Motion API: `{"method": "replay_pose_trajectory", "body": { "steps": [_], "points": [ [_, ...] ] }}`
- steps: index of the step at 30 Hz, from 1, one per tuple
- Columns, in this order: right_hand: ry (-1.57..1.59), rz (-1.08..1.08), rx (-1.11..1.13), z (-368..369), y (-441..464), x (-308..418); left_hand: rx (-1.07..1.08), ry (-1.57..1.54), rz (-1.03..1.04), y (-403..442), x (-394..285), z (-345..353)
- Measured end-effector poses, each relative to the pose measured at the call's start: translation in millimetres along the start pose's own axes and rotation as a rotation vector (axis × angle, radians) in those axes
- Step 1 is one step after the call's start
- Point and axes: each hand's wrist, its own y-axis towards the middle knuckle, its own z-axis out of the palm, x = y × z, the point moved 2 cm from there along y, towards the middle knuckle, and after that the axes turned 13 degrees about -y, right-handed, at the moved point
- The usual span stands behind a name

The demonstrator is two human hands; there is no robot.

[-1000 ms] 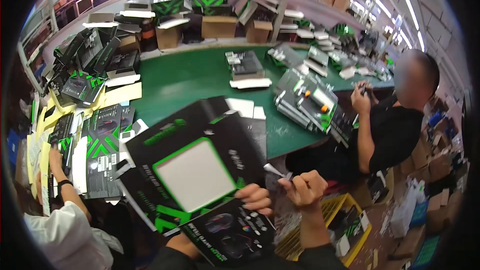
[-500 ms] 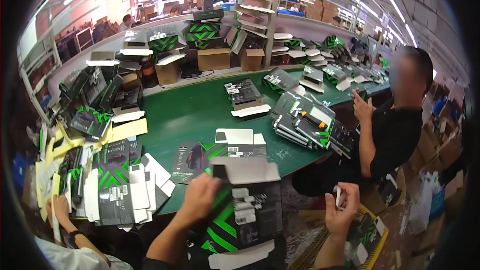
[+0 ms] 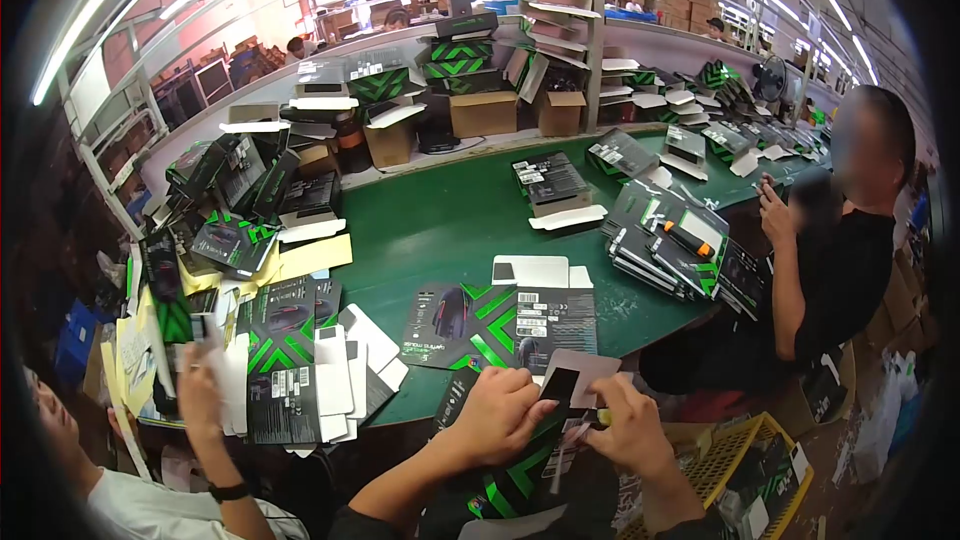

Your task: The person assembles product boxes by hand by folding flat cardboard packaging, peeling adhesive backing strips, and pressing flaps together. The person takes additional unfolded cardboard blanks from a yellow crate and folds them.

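A black and green gaming mouse box is tilted over my lap, below the table's front edge. Its pale end flap stands up between my hands. My left hand is closed on the box's upper edge, thumb toward the flap. My right hand is at the right side of the flap, fingers curled. Something small and yellowish shows at its fingertips, too small to name. Just beyond, a flattened mouse box lies printed side up on the green table.
Flattened boxes and yellow sheets pile up at left, beside a co-worker's hand. At right, an orange-black tool lies on stacked boxes by a seated person. A yellow basket stands low at right.
The box has turned and tilted in my left hand. My right hand has come in from the right to its flap. The view has shifted, and the left co-worker's hand is raised.
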Motion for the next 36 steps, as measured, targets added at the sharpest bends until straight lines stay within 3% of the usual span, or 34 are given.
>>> {"method": "replay_pose_trajectory", "body": {
  "steps": [4,8,9,14,18,20,21,23,24,25,26,27,30,32,34,36],
  "points": [
    [-0.110,-0.034,0.058,-14,8,5,-0.104,0.176,0.104,2,13,2],
    [-0.166,-0.004,-0.242,-30,15,5,-0.522,0.564,0.012,5,-23,1],
    [-0.088,-0.007,-0.368,-42,23,14,-0.473,0.543,-0.062,1,-29,5],
    [0.151,-0.119,-0.618,-56,26,34,-0.057,-0.417,-0.154,6,-61,26],
    [0.170,-0.180,-0.594,-51,29,48,0.154,-0.733,-0.142,2,-38,19],
    [-0.015,-0.222,-0.670,-59,30,52,0.014,-0.779,-0.305,-9,-17,13],
    [-0.041,-0.161,-0.766,-57,25,47,-0.102,-0.981,-0.389,-15,-13,11],
    [-0.140,-0.053,-0.872,-52,16,25,-0.251,-1.106,-0.457,-27,1,1],
    [-0.015,0.134,-0.822,-44,9,11,-0.283,-1.033,-0.437,-33,13,-7],
    [-0.089,0.254,-0.719,-39,9,-3,-0.329,-0.948,-0.429,-34,18,-16],
    [-0.157,0.372,-0.609,-37,6,-19,-0.426,-1.134,-0.485,-37,12,-18],
    [-0.144,0.470,-0.456,-35,-2,-32,-0.447,-1.097,-0.452,-36,17,-20],
    [0.827,0.562,-0.331,-6,-40,-68,-0.395,-0.933,-0.296,-43,34,-15],
    [0.987,0.447,-0.261,-3,-43,-55,-0.321,-0.982,-0.214,-30,23,-6],
    [1.011,0.287,-0.204,-6,-32,-40,-0.214,-1.169,-0.310,-23,17,7],
    [1.214,0.144,-0.295,-11,-14,-20,-0.213,-1.298,-0.297,-19,16,18]
  ]
}}
